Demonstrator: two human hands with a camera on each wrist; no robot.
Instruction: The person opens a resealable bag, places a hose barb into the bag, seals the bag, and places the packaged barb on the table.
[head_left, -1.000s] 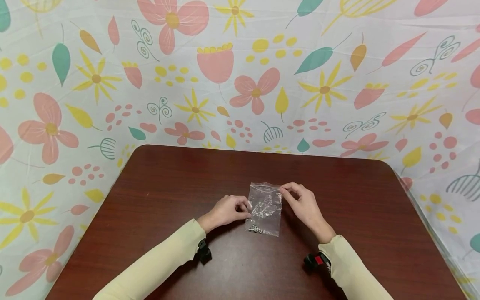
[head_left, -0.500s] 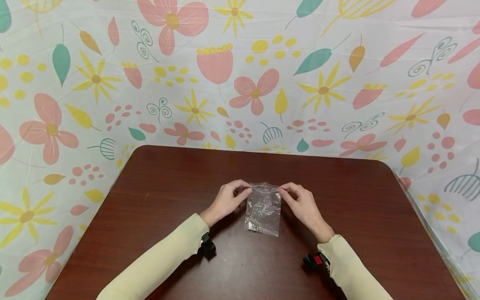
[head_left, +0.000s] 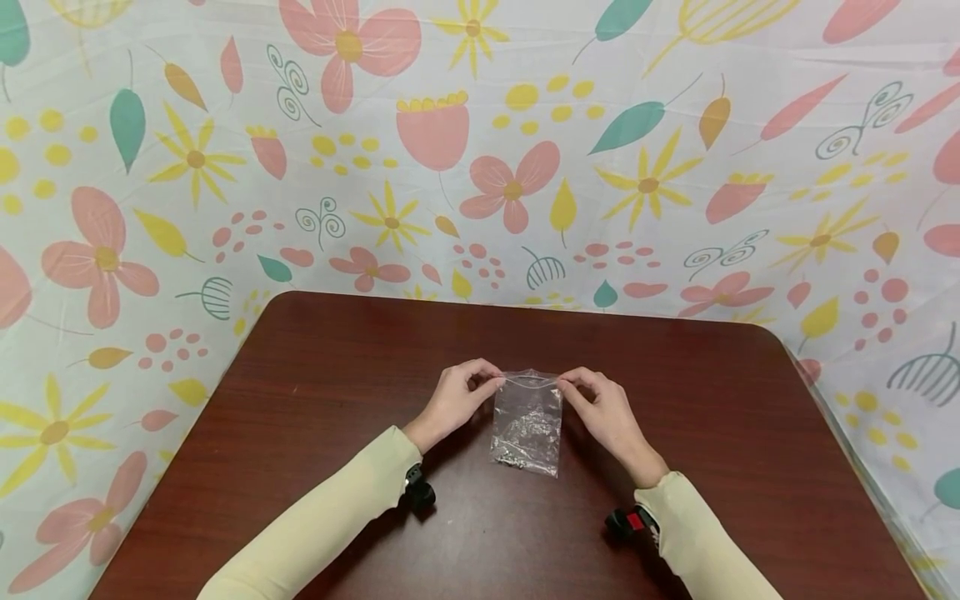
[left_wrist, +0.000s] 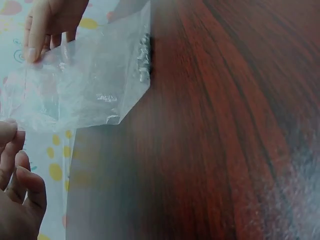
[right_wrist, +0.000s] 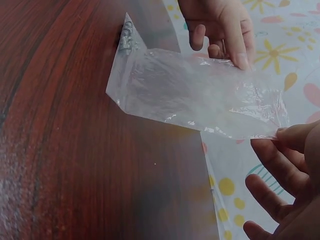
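Note:
A clear zip-top plastic bag (head_left: 527,421) is held up over the table, its zip edge at the top. Small dark metallic pieces (right_wrist: 126,39) lie in one bottom corner; their exact kind is too small to tell. My left hand (head_left: 453,400) pinches the bag's upper left corner between thumb and fingers. At the upper right corner, the thumb and forefinger of my right hand (head_left: 609,417) pinch the plastic. The right wrist view shows the bag's lower end bent against the table, and the other fingers of the right hand (right_wrist: 292,185) spread below the bag.
A dark red-brown wooden table (head_left: 337,358) with rounded corners lies under both hands. Behind it hangs a white cloth (head_left: 480,167) printed with flowers and leaves. A black wrist camera (head_left: 418,492) is strapped to the left forearm, another camera (head_left: 622,523) to the right.
My left hand has moved up from the bag's left side to its upper left corner and now pinches it there. My right hand has stayed at the upper right corner.

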